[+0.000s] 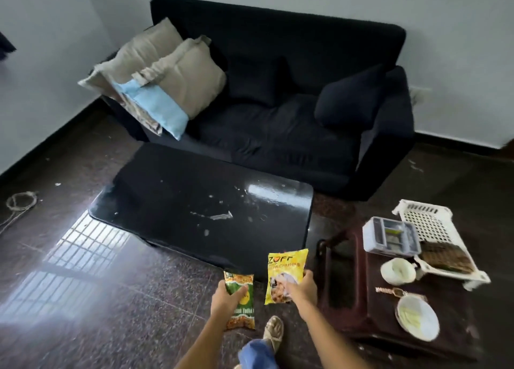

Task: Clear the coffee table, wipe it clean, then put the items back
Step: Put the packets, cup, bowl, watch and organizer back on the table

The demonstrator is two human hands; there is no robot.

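Green packet (241,299) label partly hidden by left hand (225,299); forearms cut off at btm edge.

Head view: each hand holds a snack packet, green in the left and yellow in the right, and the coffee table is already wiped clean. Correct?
Not quite. The head view shows the coffee table bare but smeared with white marks. The left hand does hold the green packet, the right hand the yellow packet.

Glossy black coffee table (172,196) — matt cloth sofa (278,129) behind.
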